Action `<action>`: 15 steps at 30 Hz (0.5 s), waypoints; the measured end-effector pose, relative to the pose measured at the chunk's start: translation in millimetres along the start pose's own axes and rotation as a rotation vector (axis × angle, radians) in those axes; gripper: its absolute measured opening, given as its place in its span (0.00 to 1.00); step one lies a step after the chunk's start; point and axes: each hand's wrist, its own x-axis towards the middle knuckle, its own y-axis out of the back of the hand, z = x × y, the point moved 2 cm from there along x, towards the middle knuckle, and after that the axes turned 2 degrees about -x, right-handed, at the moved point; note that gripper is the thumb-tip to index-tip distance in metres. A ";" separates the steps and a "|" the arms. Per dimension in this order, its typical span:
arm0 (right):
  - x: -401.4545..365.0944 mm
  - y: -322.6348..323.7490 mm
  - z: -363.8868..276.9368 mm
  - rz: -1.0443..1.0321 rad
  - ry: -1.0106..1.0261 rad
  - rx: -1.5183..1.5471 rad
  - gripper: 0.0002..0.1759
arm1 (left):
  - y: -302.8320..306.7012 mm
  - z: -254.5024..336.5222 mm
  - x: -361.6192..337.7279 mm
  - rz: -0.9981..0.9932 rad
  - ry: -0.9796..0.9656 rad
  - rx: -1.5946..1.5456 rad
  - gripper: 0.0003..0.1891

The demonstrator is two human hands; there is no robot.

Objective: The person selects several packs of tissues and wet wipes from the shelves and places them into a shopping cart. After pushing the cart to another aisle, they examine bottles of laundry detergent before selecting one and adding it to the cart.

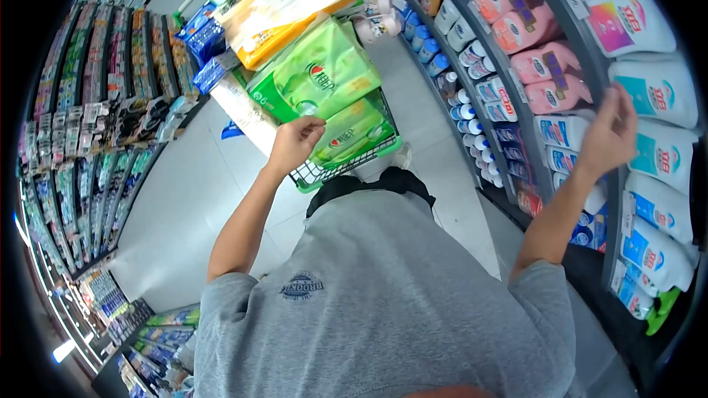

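Note:
My left hand (293, 141) rests with curled fingers on a green pack of tissue paper (317, 74) in the green shopping cart (346, 162) in front of me. It touches the pack's lower edge; a firm grip is not visible. My right hand (609, 133) is raised at the shelf on the right, fingers spread, close to the white and blue refill pouches (653, 92). It holds nothing. A second green pack (350, 133) lies lower in the cart.
The cart is piled with a yellow-orange pack (287, 7) and blue packs (203, 37). Pink pouches (546, 66) and bottles (472, 88) fill the right shelves. Racks of small goods (96, 103) line the left. Pale floor (192, 191) lies between.

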 end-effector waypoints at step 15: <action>-400.8 -132.1 19.2 -1.987 -0.098 0.030 0.30 | 69.1 -14.4 -21.0 0.239 0.005 0.050 0.10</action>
